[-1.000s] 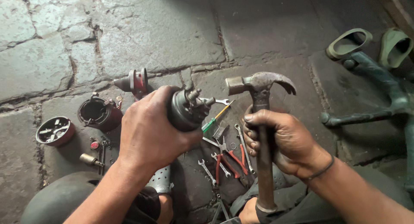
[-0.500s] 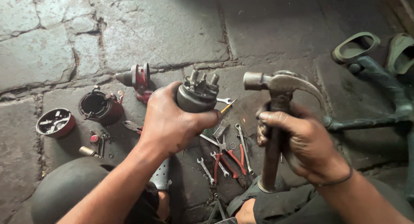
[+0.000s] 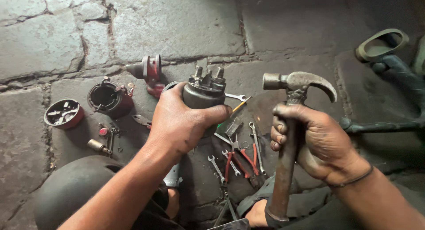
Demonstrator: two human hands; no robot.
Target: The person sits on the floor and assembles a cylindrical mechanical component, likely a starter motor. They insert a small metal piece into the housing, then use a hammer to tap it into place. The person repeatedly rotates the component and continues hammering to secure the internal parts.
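Left hand (image 3: 181, 124): gripping a dark cylindrical metal solenoid with two threaded studs on top (image 3: 204, 92), fingers (image 3: 217, 111) wrapping tightly around its body, holding it upright at the middle of the frame above the floor.
Right hand (image 3: 316, 139): closing firmly around the worn shaft of a rusty steel claw hammer (image 3: 294, 86), right of centre; the hammer is standing nearly upright, its striking face pointing left toward the solenoid, just beside it and not touching.
Floor: grey cracked stone slab floor (image 3: 177, 22) is carrying everything else.
Below the hands: small silver open-ended spanners (image 3: 256, 143) and red-handled pliers (image 3: 241, 159) are lying scattered, with a yellow-handled screwdriver (image 3: 241, 106) peeking out beside the solenoid.
Left of frame: a round red cap with metal parts inside (image 3: 64, 113), a dark hollow cylindrical housing (image 3: 108, 98) and a small brass-coloured cylinder (image 3: 97, 146) are sitting apart on the floor.
Upper centre: a red-and-grey nose-shaped casting (image 3: 148, 70) is resting behind the solenoid.
Right edge: a green sandal (image 3: 380, 44) is lying near a dark metal frame (image 3: 385, 124).
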